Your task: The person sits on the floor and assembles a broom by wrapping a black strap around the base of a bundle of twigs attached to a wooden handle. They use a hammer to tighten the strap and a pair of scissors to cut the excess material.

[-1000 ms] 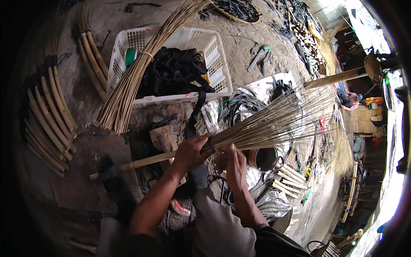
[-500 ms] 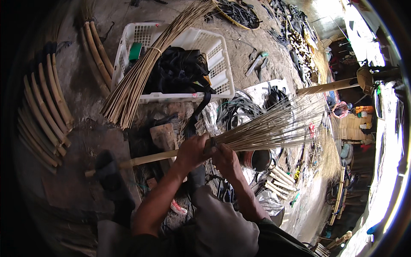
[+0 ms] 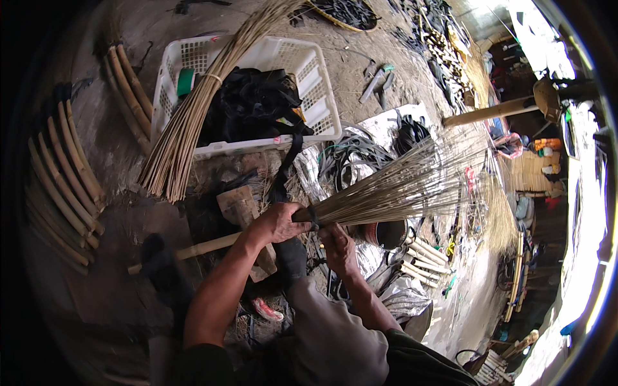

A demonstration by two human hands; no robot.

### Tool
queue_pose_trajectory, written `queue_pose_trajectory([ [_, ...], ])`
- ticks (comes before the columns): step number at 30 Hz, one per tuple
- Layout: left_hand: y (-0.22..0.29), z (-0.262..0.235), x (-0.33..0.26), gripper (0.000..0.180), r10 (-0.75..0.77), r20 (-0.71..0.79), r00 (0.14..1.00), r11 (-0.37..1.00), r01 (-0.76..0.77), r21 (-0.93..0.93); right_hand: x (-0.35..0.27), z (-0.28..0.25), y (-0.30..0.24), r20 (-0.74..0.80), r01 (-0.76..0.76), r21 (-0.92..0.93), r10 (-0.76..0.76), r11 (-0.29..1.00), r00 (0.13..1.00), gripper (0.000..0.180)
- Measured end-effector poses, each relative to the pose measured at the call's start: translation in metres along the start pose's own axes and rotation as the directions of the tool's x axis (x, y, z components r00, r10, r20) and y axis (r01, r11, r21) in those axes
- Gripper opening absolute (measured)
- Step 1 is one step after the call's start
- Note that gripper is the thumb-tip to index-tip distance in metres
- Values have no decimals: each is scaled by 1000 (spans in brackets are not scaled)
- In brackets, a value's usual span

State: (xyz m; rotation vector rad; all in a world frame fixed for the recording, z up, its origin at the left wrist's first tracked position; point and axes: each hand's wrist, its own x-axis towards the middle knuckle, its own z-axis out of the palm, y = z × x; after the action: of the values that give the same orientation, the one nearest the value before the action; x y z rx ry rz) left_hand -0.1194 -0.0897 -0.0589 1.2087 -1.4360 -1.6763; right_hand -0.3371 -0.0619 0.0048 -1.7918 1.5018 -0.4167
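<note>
A bundle of thin stiff broom bristles (image 3: 386, 193) fans out toward the right, with a dark band (image 3: 313, 217) bound round its narrow end. My left hand (image 3: 282, 222) is closed on that narrow end, just left of the band. Under the band is my right hand (image 3: 339, 246), its fingers curled in; whether they pinch something is hidden. Below my left forearm lies a wooden mallet, its block head (image 3: 237, 204) partly covered and its pale handle (image 3: 206, 247) pointing left. A black strip (image 3: 288, 161) hangs from the basket edge down toward my left hand.
A white plastic basket (image 3: 330, 96) holds black strips and a green roll (image 3: 185, 82). Another tied bristle bundle (image 3: 187, 135) leans across it. Curved bamboo handles (image 3: 67, 174) lie at left, short bamboo pieces (image 3: 425, 264) at right. A knife-like tool (image 3: 371, 87) lies beyond the basket.
My right hand has dropped from the bound band to just below it. My left hand has shifted slightly left along the bundle's end, and more of the mallet head now shows.
</note>
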Motion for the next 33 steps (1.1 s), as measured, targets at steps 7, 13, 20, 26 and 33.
queue_pose_trajectory([
  [7, 0, 13, 0, 47, 93, -71, 993, 995, -90, 46, -11, 16, 14, -124, 284, -207, -313, 936, 942, 13],
  [13, 12, 20, -1, 51, 143, -173, 974, 949, -86, 303, -34, 31, 8, -197, 11, -33, -17, 999, 980, 21],
  [20, 15, 23, 1, 56, 174, -181, 968, 944, -111, 311, -25, 29, 1, -263, -27, -269, -47, 963, 964, 29],
  [26, 19, 22, -2, 56, 144, -182, 973, 945, -80, 318, -14, 22, 2, -243, 115, -480, -258, 870, 935, 27],
  [33, 19, 24, -2, 54, 132, -176, 976, 934, -63, 351, 3, -17, 14, -63, 397, -525, -500, 753, 864, 29],
])
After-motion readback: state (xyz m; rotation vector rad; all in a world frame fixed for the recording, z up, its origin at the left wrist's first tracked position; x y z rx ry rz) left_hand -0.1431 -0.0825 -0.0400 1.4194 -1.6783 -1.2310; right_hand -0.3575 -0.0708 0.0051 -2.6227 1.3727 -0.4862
